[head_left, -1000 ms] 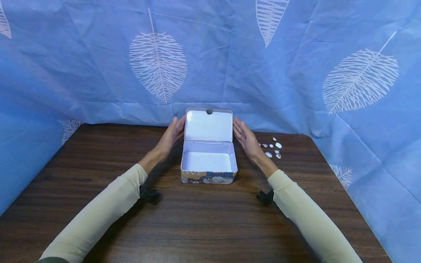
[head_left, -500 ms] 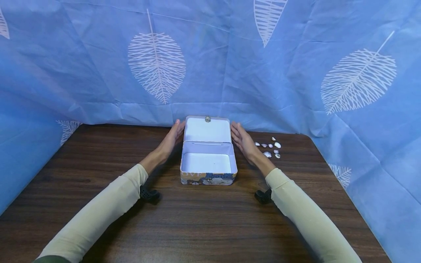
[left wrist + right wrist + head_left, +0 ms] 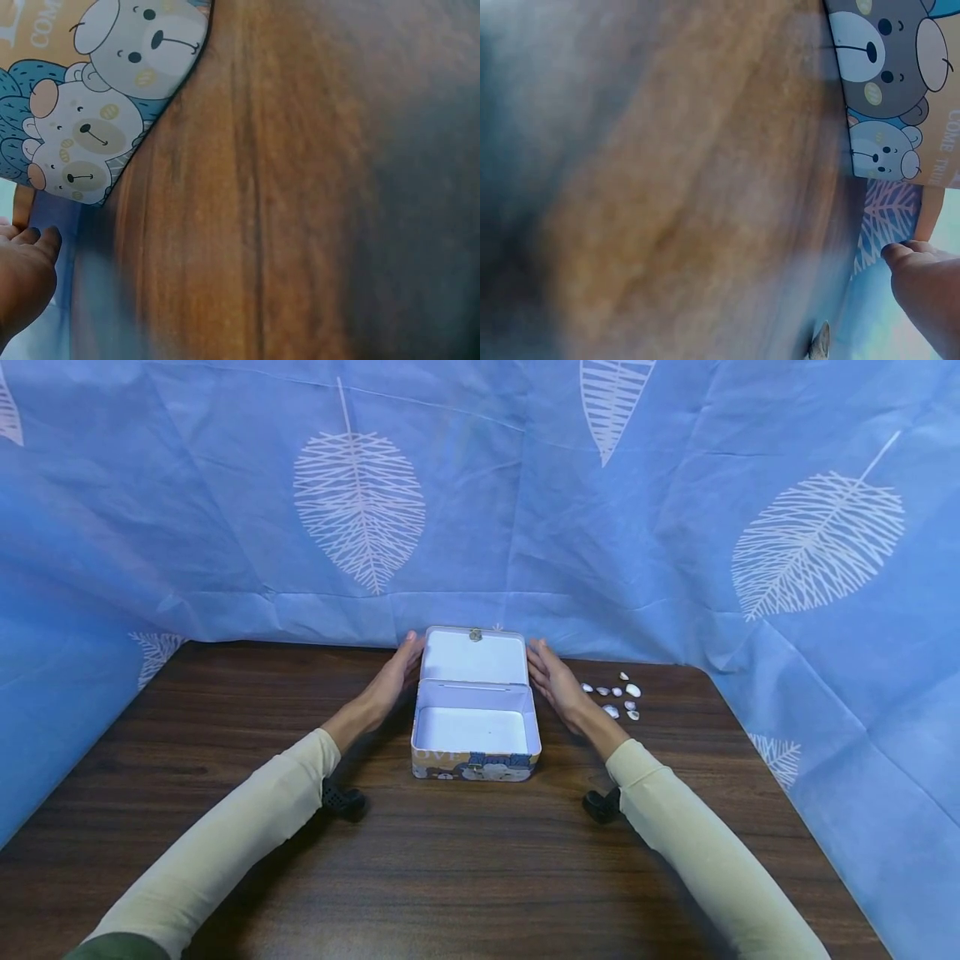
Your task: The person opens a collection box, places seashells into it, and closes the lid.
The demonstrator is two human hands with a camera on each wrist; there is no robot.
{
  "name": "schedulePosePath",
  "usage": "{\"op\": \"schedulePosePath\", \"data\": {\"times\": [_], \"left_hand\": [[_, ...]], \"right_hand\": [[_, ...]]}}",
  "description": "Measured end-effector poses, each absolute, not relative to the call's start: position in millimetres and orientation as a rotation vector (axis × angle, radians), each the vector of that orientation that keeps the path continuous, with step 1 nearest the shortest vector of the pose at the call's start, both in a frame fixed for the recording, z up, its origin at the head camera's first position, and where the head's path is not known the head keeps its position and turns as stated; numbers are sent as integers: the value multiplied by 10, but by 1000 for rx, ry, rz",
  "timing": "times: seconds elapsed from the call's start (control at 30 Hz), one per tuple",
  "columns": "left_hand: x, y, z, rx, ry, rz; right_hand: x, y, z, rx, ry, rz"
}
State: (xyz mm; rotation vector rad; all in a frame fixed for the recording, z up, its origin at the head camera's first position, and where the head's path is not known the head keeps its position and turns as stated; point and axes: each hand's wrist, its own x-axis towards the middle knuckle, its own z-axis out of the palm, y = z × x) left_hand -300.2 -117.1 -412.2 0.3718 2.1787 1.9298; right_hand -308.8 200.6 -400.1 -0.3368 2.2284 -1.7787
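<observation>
A hinged tin box (image 3: 472, 731) sits on the table with its lid (image 3: 474, 656) raised and leaning back, a small metal clasp (image 3: 475, 634) at the lid's top edge. Inside, the box is plain white. Cartoon bears (image 3: 97, 127) cover its outer side in the left wrist view. Beside the lid's left edge is my left hand (image 3: 388, 681), its fingers extended along it. My right hand (image 3: 558, 685) mirrors it at the lid's right edge, fingers straight. Part of the left fingertips is hidden behind the lid.
Several small seashells (image 3: 633, 691) lie on the dark wood table (image 3: 480, 868), right of my right hand. A blue cloth (image 3: 480, 510) with white leaf prints hangs along the table's back edge and sides.
The lid has tipped further back from its more upright stance a second ago, my hands staying at its sides. Over the last half second almost nothing has moved.
</observation>
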Motion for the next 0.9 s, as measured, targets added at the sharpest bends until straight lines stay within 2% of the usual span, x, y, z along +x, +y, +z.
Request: {"op": "schedulePosePath", "data": {"times": [0.53, 0.9], "left_hand": [[-3027, -1181, -4131, 359, 2182, 1948], [-2943, -1276, -4099, 294, 2227, 1978]], "right_hand": [[-3079, 1989, -3968, -286, 2261, -1777], [-2861, 2212, -3803, -227, 2401, -1728]]}}
